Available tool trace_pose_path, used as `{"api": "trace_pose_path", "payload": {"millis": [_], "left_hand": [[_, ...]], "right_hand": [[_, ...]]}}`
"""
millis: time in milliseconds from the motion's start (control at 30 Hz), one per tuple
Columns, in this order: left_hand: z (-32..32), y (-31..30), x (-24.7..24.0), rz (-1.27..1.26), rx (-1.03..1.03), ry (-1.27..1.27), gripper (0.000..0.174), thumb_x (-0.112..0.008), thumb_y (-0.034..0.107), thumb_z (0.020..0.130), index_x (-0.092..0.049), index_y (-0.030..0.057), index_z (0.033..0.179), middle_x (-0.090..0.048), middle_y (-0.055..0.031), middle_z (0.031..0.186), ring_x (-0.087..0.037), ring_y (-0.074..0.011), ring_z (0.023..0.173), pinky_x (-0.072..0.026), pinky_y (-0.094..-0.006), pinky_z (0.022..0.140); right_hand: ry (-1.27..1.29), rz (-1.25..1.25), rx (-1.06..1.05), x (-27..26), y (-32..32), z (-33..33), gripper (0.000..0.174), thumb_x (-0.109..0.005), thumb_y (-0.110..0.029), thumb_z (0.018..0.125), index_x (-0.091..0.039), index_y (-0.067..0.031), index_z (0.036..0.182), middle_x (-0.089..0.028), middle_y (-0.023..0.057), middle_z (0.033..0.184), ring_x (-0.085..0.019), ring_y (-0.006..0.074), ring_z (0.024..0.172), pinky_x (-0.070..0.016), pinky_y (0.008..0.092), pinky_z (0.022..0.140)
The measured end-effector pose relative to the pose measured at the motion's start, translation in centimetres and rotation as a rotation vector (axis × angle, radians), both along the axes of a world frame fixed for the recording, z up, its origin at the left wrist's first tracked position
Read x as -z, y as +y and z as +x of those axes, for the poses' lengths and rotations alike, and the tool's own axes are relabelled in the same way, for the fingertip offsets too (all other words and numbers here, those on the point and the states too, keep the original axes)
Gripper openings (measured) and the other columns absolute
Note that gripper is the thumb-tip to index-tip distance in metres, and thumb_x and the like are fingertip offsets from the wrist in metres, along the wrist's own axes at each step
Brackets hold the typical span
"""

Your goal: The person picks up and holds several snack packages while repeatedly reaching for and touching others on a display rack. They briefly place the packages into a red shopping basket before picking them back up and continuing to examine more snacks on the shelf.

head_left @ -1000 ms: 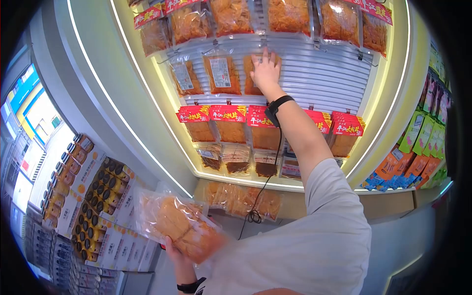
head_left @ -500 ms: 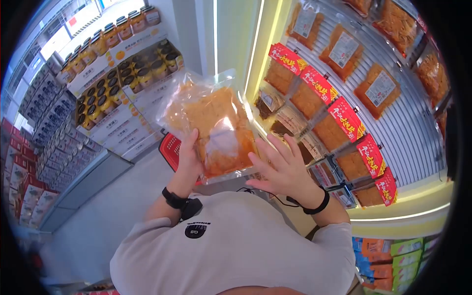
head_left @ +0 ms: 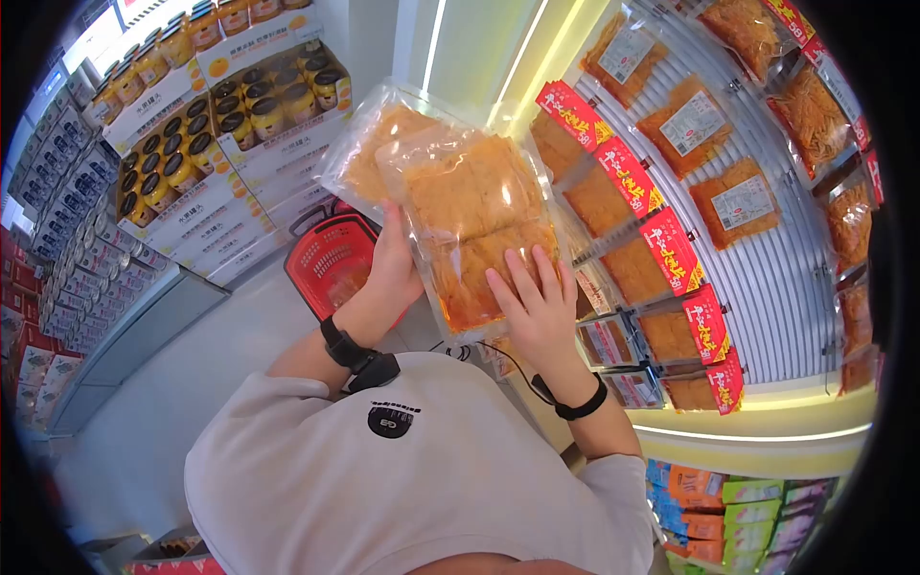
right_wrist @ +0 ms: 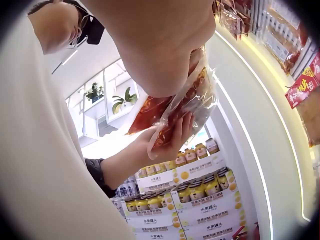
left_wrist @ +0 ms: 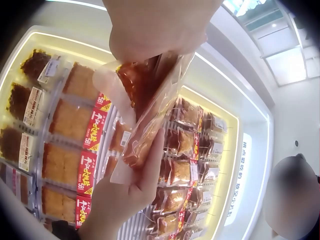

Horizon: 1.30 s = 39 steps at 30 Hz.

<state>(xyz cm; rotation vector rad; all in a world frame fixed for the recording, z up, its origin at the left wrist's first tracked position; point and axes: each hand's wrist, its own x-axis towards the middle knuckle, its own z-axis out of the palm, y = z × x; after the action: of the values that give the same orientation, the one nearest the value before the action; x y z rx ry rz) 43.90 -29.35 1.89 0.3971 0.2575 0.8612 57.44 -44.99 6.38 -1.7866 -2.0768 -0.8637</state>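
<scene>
Two clear packs of orange-brown food slabs are held in front of the chest, the front pack [head_left: 474, 206] overlapping the rear pack [head_left: 383, 144]. My left hand [head_left: 391, 264] grips them at their left edge, thumb on the front. My right hand [head_left: 541, 311] lies on the lower right of the front pack, fingers spread over the film. In the left wrist view the packs [left_wrist: 150, 120] appear edge-on between both hands. The right wrist view shows the left hand's fingers [right_wrist: 177, 131] curled against the packs.
A red basket [head_left: 335, 259] stands on the floor beyond the left forearm. Boxed jars [head_left: 177, 172] are stacked at the left. Lit shelving with hanging packs [head_left: 695, 125] fills the right side; a black cable [head_left: 503, 356] hangs near the right wrist.
My right hand has come down from the hanging packs and now touches the front pack. The two held packs are fanned apart, and more of the red basket shows.
</scene>
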Motion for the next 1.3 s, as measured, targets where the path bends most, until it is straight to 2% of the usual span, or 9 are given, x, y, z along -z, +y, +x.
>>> {"api": "trace_pose_path", "payload": {"millis": [233,300,367,400,433,500,567,967,1300], "left_hand": [[0.3,1.6,-0.3,0.025,0.022,0.101,0.052,-0.033,0.043,0.099,-0.034,0.0069,0.136,-0.045,-0.0107,0.134,-0.046,-0.0264,0.121,-0.0388,-0.0424,0.101],[0.3,1.8,-0.4,0.162,-0.161,0.214,0.055,-0.035,0.044,0.097,-0.035,0.0052,0.136,-0.044,-0.0106,0.136,-0.043,-0.0254,0.124,-0.0343,-0.0422,0.104],[0.0,1.8,-0.8,0.266,-0.171,0.244,0.055,-0.037,0.042,0.097,-0.034,0.0050,0.137,-0.042,-0.0113,0.137,-0.042,-0.0270,0.125,-0.0340,-0.0433,0.105],[-0.3,1.8,-0.6,0.279,-0.089,0.178,0.055,-0.037,0.043,0.097,-0.033,0.0049,0.137,-0.041,-0.0117,0.138,-0.041,-0.0278,0.126,-0.0335,-0.0441,0.105],[-0.9,2.0,-0.3,0.290,-0.006,0.114,0.056,-0.038,0.043,0.097,-0.033,0.0049,0.138,-0.040,-0.0122,0.139,-0.040,-0.0287,0.127,-0.0329,-0.0449,0.106],[-1.7,1.4,0.0,0.243,0.171,-0.007,0.058,-0.039,0.044,0.096,-0.031,0.0058,0.139,-0.037,-0.0126,0.142,-0.038,-0.0298,0.128,-0.0319,-0.0468,0.106],[-2.0,0.6,0.4,0.249,0.203,0.004,0.059,-0.039,0.045,0.095,-0.030,0.0073,0.140,-0.036,-0.0119,0.142,-0.038,-0.0299,0.128,-0.0322,-0.0473,0.106],[-1.3,-7.8,1.7,0.208,0.226,0.090,0.061,-0.043,0.045,0.093,-0.028,0.0093,0.141,-0.037,-0.0112,0.141,-0.039,-0.0319,0.127,-0.0341,-0.0506,0.104],[-5.2,-9.4,1.6,0.276,0.158,0.059,0.059,-0.040,0.043,0.095,-0.027,0.0086,0.141,-0.033,-0.0111,0.143,-0.037,-0.0310,0.129,-0.0307,-0.0485,0.107]], "right_hand": [[0.170,0.170,0.055,1.6,-3.7,2.4,0.033,-0.056,-0.013,0.080,-0.063,-0.0172,0.112,-0.055,0.0075,0.126,-0.046,0.0309,0.122,-0.0284,0.0510,0.103],[0.181,0.258,0.093,2.2,-5.5,3.4,0.029,-0.055,-0.012,0.085,-0.062,-0.0154,0.113,-0.055,0.0098,0.126,-0.046,0.0295,0.122,-0.0299,0.0487,0.104],[2.018,0.686,-0.157,2.6,-8.5,4.2,0.026,-0.054,-0.010,0.089,-0.058,-0.0079,0.115,-0.054,0.0121,0.127,-0.047,0.0271,0.121,-0.0338,0.0417,0.103],[1.066,0.768,-0.086,3.4,-9.2,5.3,0.027,-0.053,-0.008,0.091,-0.053,0.0006,0.117,-0.053,0.0136,0.126,-0.048,0.0231,0.118,-0.0377,0.0348,0.100],[1.003,0.856,-0.019,3.7,-11.1,6.7,0.027,-0.053,-0.008,0.091,-0.053,0.0006,0.117,-0.053,0.0136,0.126,-0.048,0.0231,0.118,-0.0377,0.0348,0.100],[1.416,1.149,-0.071,4.2,-14.7,8.4,0.030,-0.050,-0.008,0.093,-0.049,0.0033,0.121,-0.053,0.0129,0.124,-0.050,0.0204,0.115,-0.0383,0.0342,0.099],[1.602,1.309,-0.268,2.2,-17.5,10.2,0.036,-0.046,-0.007,0.095,-0.039,-0.0040,0.130,-0.046,0.0097,0.131,-0.049,0.0195,0.117,-0.0395,0.0376,0.100],[1.497,1.541,-0.643,-2.6,-21.2,21.8,0.034,-0.043,-0.008,0.096,-0.040,-0.0056,0.129,-0.048,0.0077,0.128,-0.049,0.0189,0.116,-0.0396,0.0374,0.100],[1.501,1.605,-0.707,-3.7,-19.5,21.3,0.030,-0.044,-0.010,0.096,-0.041,-0.0026,0.125,-0.050,0.0085,0.124,-0.051,0.0201,0.112,-0.0417,0.0392,0.096]]}}
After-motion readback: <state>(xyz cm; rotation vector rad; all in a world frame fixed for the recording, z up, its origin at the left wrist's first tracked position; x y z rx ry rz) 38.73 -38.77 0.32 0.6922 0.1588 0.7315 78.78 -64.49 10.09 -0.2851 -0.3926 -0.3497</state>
